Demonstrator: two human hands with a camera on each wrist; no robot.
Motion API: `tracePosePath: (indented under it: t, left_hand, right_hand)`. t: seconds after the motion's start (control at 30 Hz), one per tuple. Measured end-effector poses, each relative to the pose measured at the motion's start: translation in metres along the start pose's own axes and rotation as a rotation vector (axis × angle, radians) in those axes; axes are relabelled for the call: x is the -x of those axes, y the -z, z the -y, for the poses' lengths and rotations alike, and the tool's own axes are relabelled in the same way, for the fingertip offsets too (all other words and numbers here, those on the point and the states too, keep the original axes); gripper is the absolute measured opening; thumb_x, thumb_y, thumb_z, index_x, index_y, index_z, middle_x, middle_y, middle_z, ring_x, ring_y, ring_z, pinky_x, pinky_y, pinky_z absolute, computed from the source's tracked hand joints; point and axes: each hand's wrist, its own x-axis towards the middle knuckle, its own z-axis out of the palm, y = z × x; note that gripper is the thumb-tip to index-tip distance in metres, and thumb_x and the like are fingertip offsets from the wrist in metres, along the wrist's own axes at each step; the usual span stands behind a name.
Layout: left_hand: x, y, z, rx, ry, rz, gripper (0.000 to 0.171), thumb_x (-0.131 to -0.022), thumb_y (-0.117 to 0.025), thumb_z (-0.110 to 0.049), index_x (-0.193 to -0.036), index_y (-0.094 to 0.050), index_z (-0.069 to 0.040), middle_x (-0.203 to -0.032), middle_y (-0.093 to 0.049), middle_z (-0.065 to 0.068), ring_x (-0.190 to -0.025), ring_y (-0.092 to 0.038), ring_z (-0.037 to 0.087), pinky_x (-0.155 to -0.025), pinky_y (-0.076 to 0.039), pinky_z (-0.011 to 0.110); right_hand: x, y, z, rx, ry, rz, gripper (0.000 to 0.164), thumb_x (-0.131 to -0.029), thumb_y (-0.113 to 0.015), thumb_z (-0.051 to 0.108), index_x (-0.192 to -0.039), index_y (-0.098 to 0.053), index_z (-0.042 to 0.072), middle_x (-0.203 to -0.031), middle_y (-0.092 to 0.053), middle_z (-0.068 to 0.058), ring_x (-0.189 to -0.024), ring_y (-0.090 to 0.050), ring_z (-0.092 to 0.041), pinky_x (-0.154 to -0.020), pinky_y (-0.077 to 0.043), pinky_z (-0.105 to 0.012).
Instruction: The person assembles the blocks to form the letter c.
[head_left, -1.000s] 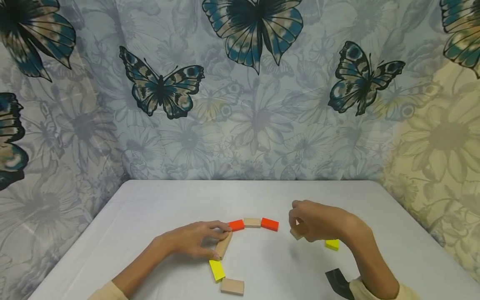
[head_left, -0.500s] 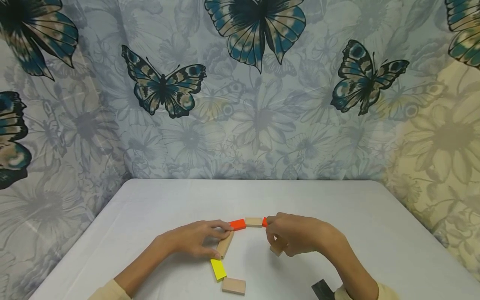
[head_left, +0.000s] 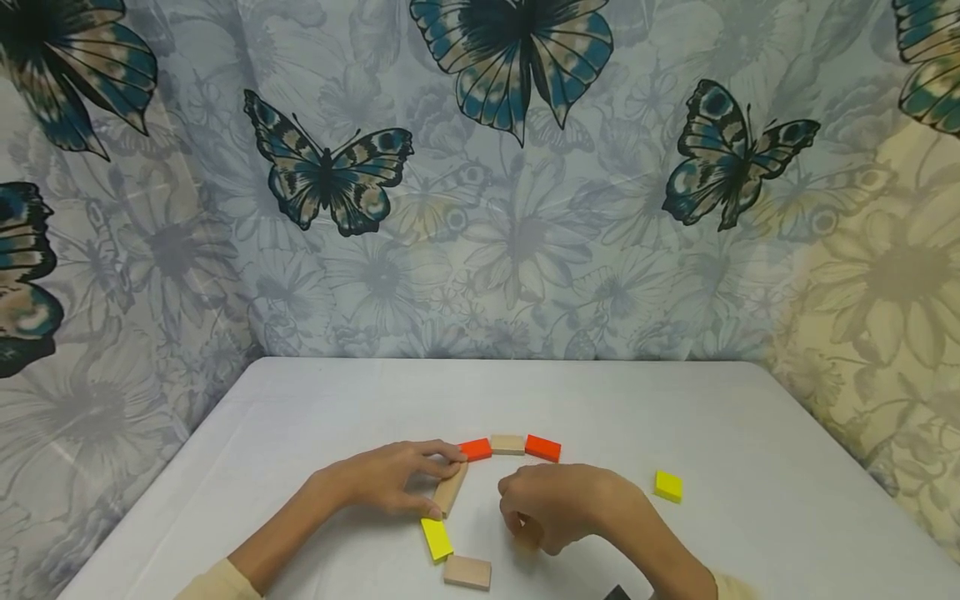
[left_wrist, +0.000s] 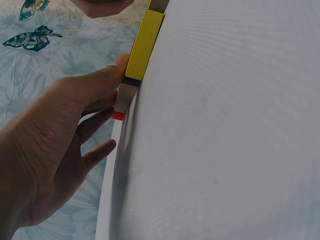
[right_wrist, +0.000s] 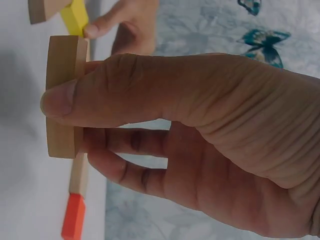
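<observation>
My left hand (head_left: 390,479) holds a plain wooden block (head_left: 452,490) in the head view, thumb at its near end and fingertips at its far end. In my right hand (head_left: 562,504), low over the table, a second wooden block (right_wrist: 65,60) is pinched between thumb and fingers; the head view mostly hides it. A curved row runs around: a yellow block (head_left: 437,540) and a wooden block (head_left: 467,572) on the near side, then a red block (head_left: 475,450), a wooden block (head_left: 507,445) and another red block (head_left: 543,447) on the far side.
A lone yellow block (head_left: 668,486) lies to the right, apart from the row. The white table (head_left: 360,392) ends at a butterfly-patterned backdrop (head_left: 517,292) behind and at both sides.
My right hand has carried its wooden block leftward and nearer, past the far red block, uncovering the lone yellow block. My left hand stays in place on its block.
</observation>
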Motion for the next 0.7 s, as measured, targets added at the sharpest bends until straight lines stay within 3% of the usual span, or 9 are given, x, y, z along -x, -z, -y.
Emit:
tracePosePath:
  t: [0.17,0.37,0.6,0.7]
  left_hand:
    - [0.000,0.000,-0.001,-0.002,-0.003,0.004,0.064,-0.097,-0.071,-0.051,-0.149,-0.059,-0.016,-0.157,-0.051,-0.011,-0.148,-0.051,0.016,-0.125,-0.043,0.040]
    - [0.001,0.000,0.000,-0.007,-0.007,0.001,0.064,-0.097,-0.071,-0.050,-0.149,-0.058,-0.015,-0.157,-0.051,-0.011,-0.148,-0.051,0.016,-0.124,-0.043,0.040]
    - [0.000,0.000,0.001,-0.017,-0.021,0.001,0.063,-0.097,-0.071,-0.049,-0.149,-0.058,-0.015,-0.158,-0.051,-0.010,-0.148,-0.051,0.016,-0.124,-0.043,0.040]
    - [0.000,0.000,0.002,-0.019,-0.028,-0.001,0.063,-0.097,-0.071,-0.049,-0.149,-0.058,-0.014,-0.158,-0.051,-0.010,-0.148,-0.051,0.017,-0.124,-0.043,0.040]
  right_hand:
    - [-0.010,-0.007,0.009,0.061,0.040,0.058,0.028,-0.078,-0.091,0.007,-0.087,-0.073,0.026,-0.083,-0.056,0.015,-0.075,-0.052,-0.003,-0.073,-0.051,-0.014]
    - [-0.018,-0.015,0.017,0.100,0.078,0.070,0.025,-0.081,-0.090,0.009,-0.085,-0.071,0.025,-0.079,-0.054,0.014,-0.071,-0.050,-0.002,-0.068,-0.049,-0.013]
    - [-0.020,-0.016,0.015,0.116,0.040,0.060,0.030,-0.078,-0.092,0.012,-0.092,-0.071,0.027,-0.082,-0.054,0.014,-0.073,-0.051,-0.003,-0.070,-0.050,-0.015]
    - [-0.019,-0.017,0.014,0.126,0.012,0.047,0.030,-0.078,-0.092,0.012,-0.088,-0.068,0.026,-0.079,-0.054,0.013,-0.071,-0.050,-0.005,-0.067,-0.049,-0.016]
